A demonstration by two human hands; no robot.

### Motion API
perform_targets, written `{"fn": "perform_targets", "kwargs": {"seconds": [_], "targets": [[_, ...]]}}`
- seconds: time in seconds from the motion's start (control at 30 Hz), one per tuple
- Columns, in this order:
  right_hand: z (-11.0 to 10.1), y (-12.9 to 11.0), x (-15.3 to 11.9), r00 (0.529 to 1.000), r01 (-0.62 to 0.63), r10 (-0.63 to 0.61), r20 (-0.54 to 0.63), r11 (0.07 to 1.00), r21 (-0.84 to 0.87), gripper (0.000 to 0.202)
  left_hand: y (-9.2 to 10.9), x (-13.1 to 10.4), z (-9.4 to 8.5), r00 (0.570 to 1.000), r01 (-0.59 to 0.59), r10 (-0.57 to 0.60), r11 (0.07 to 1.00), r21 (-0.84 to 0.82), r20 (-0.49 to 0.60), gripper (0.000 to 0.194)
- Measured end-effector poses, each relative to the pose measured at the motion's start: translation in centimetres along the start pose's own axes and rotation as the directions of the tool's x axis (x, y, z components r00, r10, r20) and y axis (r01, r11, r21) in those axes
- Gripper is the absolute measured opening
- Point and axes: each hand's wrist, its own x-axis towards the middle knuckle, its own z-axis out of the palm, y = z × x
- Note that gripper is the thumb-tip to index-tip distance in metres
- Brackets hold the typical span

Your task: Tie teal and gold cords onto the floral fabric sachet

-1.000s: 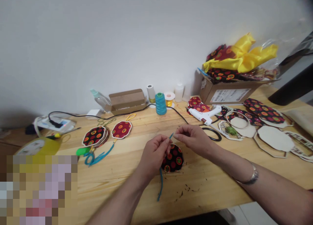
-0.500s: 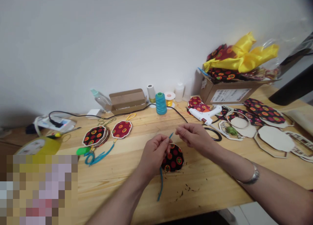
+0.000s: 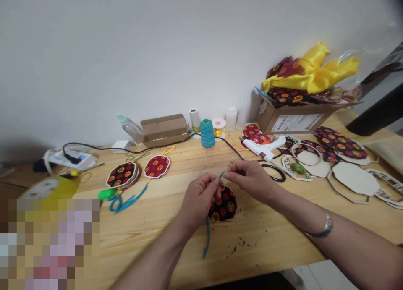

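Note:
Between thumb and fingers, my left hand [image 3: 203,193] pinches a teal tassel [image 3: 207,239], whose strands hang down below the hand while a short tip sticks up above the fingers. My right hand [image 3: 247,176] is closed in a pinch close to that tip; whatever lies between its fingertips is too small to make out. Beneath the hands lies a scalloped pendant [image 3: 223,204] covered in black fabric with red and orange flowers, partly hidden by my left hand.
A teal thread cone [image 3: 207,134] stands at the back. Finished pendants [image 3: 157,167] with teal tassels lie left. A white glue gun [image 3: 263,147], wooden frames [image 3: 297,168] and a cardboard box [image 3: 291,118] of fabric are on the right. A black cable [image 3: 176,141] crosses behind.
My right hand has moved slightly left and down, its fingertips now close to the teal tip above my left hand. My left hand and the pendant have stayed put.

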Motion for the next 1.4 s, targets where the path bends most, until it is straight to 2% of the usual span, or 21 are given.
{"fn": "perform_targets", "kwargs": {"seconds": [0.27, 0.43, 0.6, 0.7, 0.8, 0.87, 1.0, 1.17, 1.4], "targets": [[-0.22, -0.14, 0.04, 0.999, -0.011, 0.013, -0.036, 0.998, 0.057, 0.023, 0.14, 0.01, 0.06, 1.0, 0.011, -0.011, 1.0, 0.009, -0.001, 0.021], [0.01, -0.06, -0.02, 0.995, -0.1, 0.102, -0.005, 0.982, 0.16, 0.027, 0.03, -0.08, -0.04, 1.0, 0.014, -0.014, 1.0, 0.018, -0.008, 0.021], [0.12, -0.59, -0.12, 0.961, -0.269, 0.268, 0.067, 0.85, 0.453, 0.037, -0.31, 0.11, -0.2, 0.999, -0.012, 0.012, 1.0, 0.002, -0.044, 0.021], [0.05, -0.79, -0.14, 0.942, -0.333, 0.295, 0.158, 0.783, 0.526, 0.035, -0.55, 0.22, -0.26, 0.998, -0.027, 0.026, 1.0, -0.015, -0.059, 0.021], [0.07, -0.55, -0.1, 0.925, -0.378, 0.289, 0.245, 0.739, 0.558, 0.032, -0.66, 0.26, -0.29, 0.997, -0.04, 0.038, 0.999, -0.019, -0.068, 0.022], [0.19, -0.34, -0.06, 0.922, -0.387, 0.288, 0.259, 0.72, 0.575, 0.031, -0.64, 0.25, -0.28, 0.997, -0.045, 0.044, 0.999, -0.019, -0.065, 0.022], [0.56, -0.31, -0.1, 0.922, -0.387, 0.314, 0.228, 0.719, 0.577, 0.032, -0.47, 0.21, -0.21, 0.998, -0.041, 0.039, 0.998, -0.039, -0.048, 0.022], [0.74, -0.49, -0.28, 0.928, -0.369, 0.269, 0.257, 0.762, 0.532, 0.023, -0.24, 0.08, -0.15, 0.999, -0.033, 0.031, 0.998, -0.054, -0.036, 0.024], [0.78, -0.22, -0.32, 0.936, -0.352, 0.28, 0.215, 0.776, 0.522, 0.027, -0.09, -0.01, -0.14, 1.0, -0.019, 0.019, 1.0, -0.025, -0.025, 0.027]]}}
